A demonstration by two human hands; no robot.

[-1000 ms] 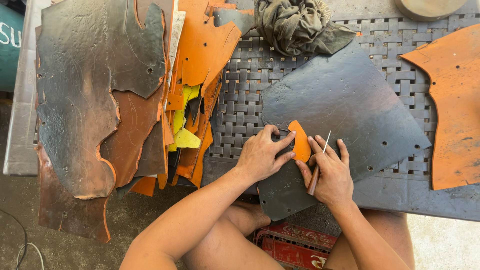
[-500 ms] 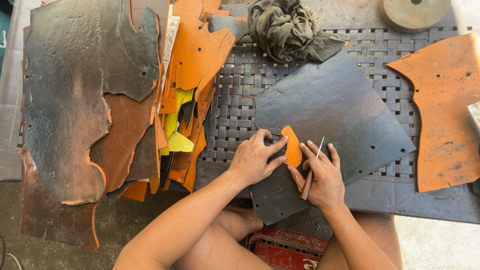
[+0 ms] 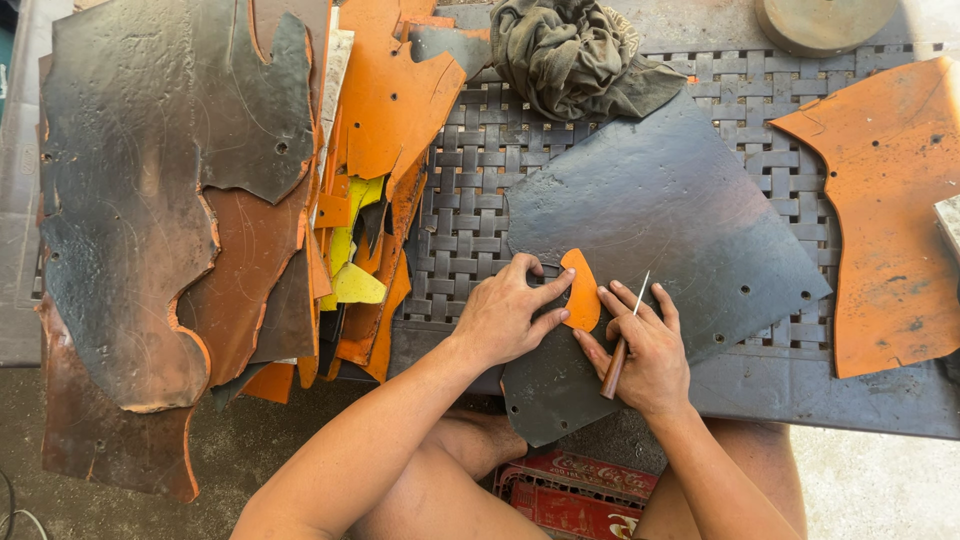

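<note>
A large dark grey leather sheet (image 3: 660,220) lies on the woven grey table (image 3: 470,190). On its near part rests a small orange curved template (image 3: 581,290). My left hand (image 3: 505,315) presses flat on the sheet, with its fingers holding the template's left edge. My right hand (image 3: 645,345) grips a wooden-handled awl (image 3: 622,340) whose thin metal point angles up just to the right of the template. Both forearms reach in from the bottom of the view.
A pile of dark, brown, orange and yellow leather scraps (image 3: 200,220) covers the left side. A crumpled olive cloth (image 3: 575,50) lies at the back, next to a round disc (image 3: 825,22). An orange hide (image 3: 890,210) lies at the right. A red crate (image 3: 575,490) sits under the table.
Both hands stay on the sheet with the template and the awl; they shifted only slightly. The view drifted a little to the right.
</note>
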